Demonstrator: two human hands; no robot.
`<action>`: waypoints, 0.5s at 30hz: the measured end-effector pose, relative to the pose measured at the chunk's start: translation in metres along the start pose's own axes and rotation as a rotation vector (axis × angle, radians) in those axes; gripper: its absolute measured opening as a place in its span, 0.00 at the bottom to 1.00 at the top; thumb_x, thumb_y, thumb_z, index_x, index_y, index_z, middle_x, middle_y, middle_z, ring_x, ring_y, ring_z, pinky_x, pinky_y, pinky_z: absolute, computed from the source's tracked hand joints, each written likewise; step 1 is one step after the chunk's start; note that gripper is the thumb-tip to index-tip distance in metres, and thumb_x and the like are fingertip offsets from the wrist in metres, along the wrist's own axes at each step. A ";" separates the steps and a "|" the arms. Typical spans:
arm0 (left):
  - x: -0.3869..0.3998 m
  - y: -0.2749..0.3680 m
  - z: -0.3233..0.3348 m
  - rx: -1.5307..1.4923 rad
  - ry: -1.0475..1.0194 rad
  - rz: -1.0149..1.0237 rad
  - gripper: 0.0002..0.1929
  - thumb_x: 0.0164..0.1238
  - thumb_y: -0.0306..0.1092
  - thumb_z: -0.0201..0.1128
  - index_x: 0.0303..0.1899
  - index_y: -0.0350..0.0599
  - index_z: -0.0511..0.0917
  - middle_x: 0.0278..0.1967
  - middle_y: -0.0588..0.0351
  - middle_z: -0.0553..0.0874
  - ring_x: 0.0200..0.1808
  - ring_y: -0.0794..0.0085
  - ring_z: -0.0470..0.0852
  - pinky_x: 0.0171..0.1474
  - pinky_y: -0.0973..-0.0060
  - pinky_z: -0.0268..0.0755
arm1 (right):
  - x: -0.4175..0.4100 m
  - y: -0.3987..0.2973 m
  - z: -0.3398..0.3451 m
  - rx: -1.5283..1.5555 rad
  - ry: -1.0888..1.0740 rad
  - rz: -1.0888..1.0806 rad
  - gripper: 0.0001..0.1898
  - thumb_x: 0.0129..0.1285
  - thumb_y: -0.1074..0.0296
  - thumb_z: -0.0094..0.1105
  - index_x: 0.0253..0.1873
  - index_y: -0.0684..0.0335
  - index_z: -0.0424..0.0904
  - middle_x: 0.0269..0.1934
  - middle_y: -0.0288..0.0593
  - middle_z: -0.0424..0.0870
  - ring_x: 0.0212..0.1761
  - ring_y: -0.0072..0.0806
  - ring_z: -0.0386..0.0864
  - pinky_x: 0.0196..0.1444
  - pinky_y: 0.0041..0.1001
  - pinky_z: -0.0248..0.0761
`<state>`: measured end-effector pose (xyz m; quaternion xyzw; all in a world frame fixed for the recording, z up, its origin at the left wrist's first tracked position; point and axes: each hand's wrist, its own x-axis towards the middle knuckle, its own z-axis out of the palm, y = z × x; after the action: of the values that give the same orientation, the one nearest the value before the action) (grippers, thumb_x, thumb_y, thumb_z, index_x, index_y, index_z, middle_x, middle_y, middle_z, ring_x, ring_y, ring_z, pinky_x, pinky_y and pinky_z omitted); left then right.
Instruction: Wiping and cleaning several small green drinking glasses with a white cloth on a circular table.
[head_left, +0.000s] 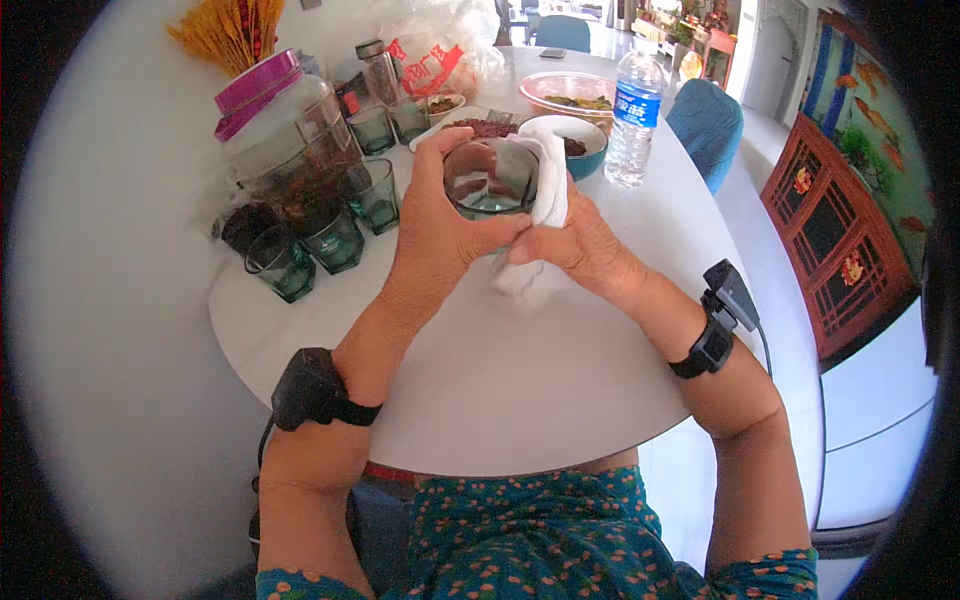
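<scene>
A faceted glass tumbler (491, 180) is held up over the white table (540, 390), its mouth tilted towards me. My left hand (442, 202) grips its left side, with the thumb along the lower front. A folded white cloth (551, 172) is pinched in my right hand (577, 240) and lies against the glass's right rim and side; part of it hangs below. Both thumbs come close together in front of the glass. Several green-tinted glass tumblers (281, 262) stand on the table to the left.
A big glass jar with a purple lid (289, 127) stands behind the tumblers. Beyond my hands are a plate of dark red food (487, 126), a teal bowl (592, 161), a pink-rimmed bowl (532, 94), a plastic water bottle (634, 120) and a plastic bag (450, 64).
</scene>
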<state>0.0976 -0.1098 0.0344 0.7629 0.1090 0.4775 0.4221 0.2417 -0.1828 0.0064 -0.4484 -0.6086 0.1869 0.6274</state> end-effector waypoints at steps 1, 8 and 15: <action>0.000 -0.002 0.001 -0.086 -0.012 -0.047 0.39 0.38 0.26 0.73 0.58 0.44 0.64 0.50 0.50 0.77 0.53 0.66 0.76 0.58 0.71 0.68 | -0.002 0.002 0.001 -0.027 -0.035 0.039 0.43 0.41 0.61 0.69 0.64 0.62 0.57 0.48 0.49 0.77 0.47 0.40 0.77 0.50 0.32 0.70; -0.001 0.002 -0.004 -0.323 0.019 -0.099 0.34 0.49 0.33 0.66 0.59 0.39 0.62 0.51 0.49 0.77 0.53 0.64 0.76 0.58 0.69 0.68 | -0.004 -0.012 0.000 0.052 -0.279 0.411 0.31 0.46 0.72 0.63 0.59 0.64 0.66 0.47 0.39 0.77 0.45 0.23 0.76 0.47 0.27 0.73; 0.001 -0.010 -0.011 -0.677 0.025 -0.264 0.29 0.60 0.46 0.60 0.57 0.37 0.63 0.51 0.50 0.75 0.52 0.68 0.75 0.57 0.71 0.67 | -0.013 -0.030 0.011 0.608 -0.200 0.488 0.30 0.47 0.71 0.62 0.59 0.63 0.66 0.45 0.38 0.77 0.41 0.24 0.77 0.45 0.25 0.73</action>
<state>0.0919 -0.0967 0.0298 0.5535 0.0476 0.4370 0.7074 0.2200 -0.2047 0.0207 -0.3534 -0.4593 0.5445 0.6064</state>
